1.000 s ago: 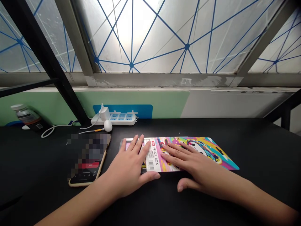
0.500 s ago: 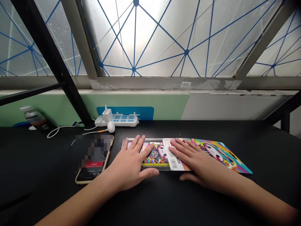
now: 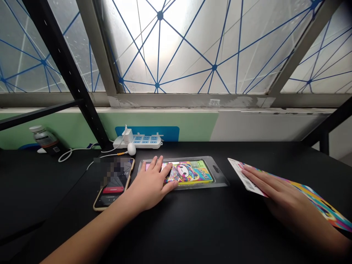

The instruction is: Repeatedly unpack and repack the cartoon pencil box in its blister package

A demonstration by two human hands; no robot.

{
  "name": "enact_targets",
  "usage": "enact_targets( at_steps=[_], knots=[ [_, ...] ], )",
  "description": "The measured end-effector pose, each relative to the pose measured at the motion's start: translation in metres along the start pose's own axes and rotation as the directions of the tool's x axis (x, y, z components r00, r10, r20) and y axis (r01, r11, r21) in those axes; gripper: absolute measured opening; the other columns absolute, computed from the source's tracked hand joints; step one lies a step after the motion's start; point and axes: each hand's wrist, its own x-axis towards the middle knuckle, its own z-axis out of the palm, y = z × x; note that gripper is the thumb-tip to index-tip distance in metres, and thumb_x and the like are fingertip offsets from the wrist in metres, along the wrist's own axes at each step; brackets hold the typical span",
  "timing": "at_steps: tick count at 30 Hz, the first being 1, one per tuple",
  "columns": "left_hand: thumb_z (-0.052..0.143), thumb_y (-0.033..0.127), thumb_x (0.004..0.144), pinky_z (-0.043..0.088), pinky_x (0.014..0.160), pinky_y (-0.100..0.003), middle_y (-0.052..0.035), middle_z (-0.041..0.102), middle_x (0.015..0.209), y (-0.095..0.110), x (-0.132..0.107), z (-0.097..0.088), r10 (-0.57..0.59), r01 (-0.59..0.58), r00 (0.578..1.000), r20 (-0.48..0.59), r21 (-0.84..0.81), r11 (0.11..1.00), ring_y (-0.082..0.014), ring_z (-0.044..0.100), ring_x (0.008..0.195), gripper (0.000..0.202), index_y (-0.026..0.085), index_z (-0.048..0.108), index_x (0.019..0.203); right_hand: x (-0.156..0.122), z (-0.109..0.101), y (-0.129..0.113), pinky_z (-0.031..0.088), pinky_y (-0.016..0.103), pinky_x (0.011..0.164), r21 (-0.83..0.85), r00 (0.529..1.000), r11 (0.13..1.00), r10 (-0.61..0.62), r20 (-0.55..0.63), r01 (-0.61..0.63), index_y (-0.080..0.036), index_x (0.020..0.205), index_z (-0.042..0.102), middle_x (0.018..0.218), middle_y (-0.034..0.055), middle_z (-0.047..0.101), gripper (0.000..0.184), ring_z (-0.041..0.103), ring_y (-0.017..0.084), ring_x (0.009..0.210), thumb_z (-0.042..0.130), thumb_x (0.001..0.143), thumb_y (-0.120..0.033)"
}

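Colourful box (image 3: 192, 172) lies near tabletop's (image 3: 198, 223) far edge, left hand (image 3: 152, 187) flat across it. Right hand (image 3: 291, 205) grips printed card (image 3: 316, 200); squeezing hard could crease it.

From my end I see glossy clear plastic in the tray (image 3: 220, 180), a smooth, shiny finish on the printed box (image 3: 189, 173), smooth paperboard in the card (image 3: 321, 204), and a matt black tabletop (image 3: 192, 227).

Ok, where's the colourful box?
In the head view, the colourful box is near centre in clear packaging, partly under the left hand, right of the phone.
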Motion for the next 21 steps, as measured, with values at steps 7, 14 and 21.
enact_targets(
  at_steps=[7, 14, 21],
  knots=[
    [0.029, 0.061, 0.104, 0.022, 0.118, -0.068, -0.0205, 0.023, 0.167, 0.007, 0.008, 0.013, -0.037, 0.039, 0.996, -0.087, 0.029, 0.999, -0.0394, 0.015, 0.156, 0.068, 0.021, 0.036, 0.159, 0.038, -0.017, -0.123, 0.049, 0.041, 0.109, 0.214, 0.934, 0.925, -0.343, 0.105, 0.315, -0.017, 0.151, 0.049, 0.149, 0.0089, 0.057, 0.051, 0.058, 0.028, 0.134, 0.042, 0.1, -0.016],
    [0.029, 0.057, 0.106, 0.024, 0.118, -0.066, -0.0214, 0.027, 0.166, 0.007, 0.011, 0.018, -0.027, 0.034, 0.992, -0.12, 0.061, 0.998, -0.0398, 0.019, 0.155, 0.065, 0.02, 0.038, 0.158, 0.11, 0.013, -0.18, 0.023, 0.046, 0.125, 0.714, 0.853, 0.698, -0.405, 0.33, 0.054, -0.017, 0.153, 0.046, 0.16, 0.0147, 0.045, 0.066, 0.034, 0.03, 0.151, 0.049, 0.101, -0.057],
    [0.032, 0.056, 0.106, 0.024, 0.118, -0.067, -0.022, 0.027, 0.166, 0.004, 0.01, 0.016, 0.004, 0.001, 0.993, -0.121, 0.038, 0.999, -0.0405, 0.019, 0.155, 0.064, 0.019, 0.038, 0.158, 0.124, 0.031, -0.17, 0.038, 0.04, 0.115, 0.745, 0.91, 0.658, -0.368, 0.19, 0.11, -0.016, 0.131, 0.064, 0.139, 0.0132, 0.065, 0.039, 0.053, 0.025, 0.135, 0.053, 0.101, -0.037]
  ],
)
